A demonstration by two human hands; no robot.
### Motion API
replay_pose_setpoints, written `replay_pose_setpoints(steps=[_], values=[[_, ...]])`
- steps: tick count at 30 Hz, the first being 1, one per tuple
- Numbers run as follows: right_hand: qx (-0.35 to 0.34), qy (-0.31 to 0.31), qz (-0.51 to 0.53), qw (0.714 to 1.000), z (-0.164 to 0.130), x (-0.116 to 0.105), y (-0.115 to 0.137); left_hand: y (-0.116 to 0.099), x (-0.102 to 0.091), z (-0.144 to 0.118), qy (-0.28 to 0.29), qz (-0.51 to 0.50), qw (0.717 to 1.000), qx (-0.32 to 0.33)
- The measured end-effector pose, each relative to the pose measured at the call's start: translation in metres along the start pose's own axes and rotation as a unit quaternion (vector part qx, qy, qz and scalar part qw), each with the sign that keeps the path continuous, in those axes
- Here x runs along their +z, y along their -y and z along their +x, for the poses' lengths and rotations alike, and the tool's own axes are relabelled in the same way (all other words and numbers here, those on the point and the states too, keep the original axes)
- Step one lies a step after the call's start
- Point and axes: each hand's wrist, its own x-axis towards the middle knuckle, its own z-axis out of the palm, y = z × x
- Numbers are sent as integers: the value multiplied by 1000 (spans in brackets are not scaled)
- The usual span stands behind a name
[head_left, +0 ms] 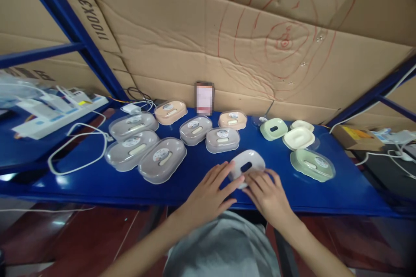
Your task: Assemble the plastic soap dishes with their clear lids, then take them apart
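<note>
1. At the near edge of the blue tabletop (195,169), right of its middle: a gray oval dish (255,161) with a slot.
2. Laid against the dish's left rim, fingers spread: the left hand (208,191).
3. Curled over the near right rim, grasping the dish: the right hand (268,194).
4. Across the tabletop's left and middle: clear-lidded gray boxes (162,160); toward its far edge, clear-lidded peach boxes (170,111).
5. On the tabletop's right: a slotted green dish (265,132), cream dishes (299,137), a clear-lidded green box (302,161).
6. Behind the tabletop: red-marked cardboard (162,43).
</note>
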Motion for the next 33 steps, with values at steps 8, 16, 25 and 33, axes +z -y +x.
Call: replay_pose_setpoints(steps=[8, 16, 25, 33], values=[[83, 2, 19, 996, 27, -17, -86, 6, -3, -3, -13, 3, 998, -68], [395, 181, -193, 880, 59, -15, -193, 6, -2, -4, -33, 25, 994, -97], [408, 95, -206, 885, 62, -20, -182, 9, -6, -6, -78, -61, 990, -99], [146, -39, -49, 987, 21, -24, -27, 5, -16, -7, -189, -102, 972, -100]])
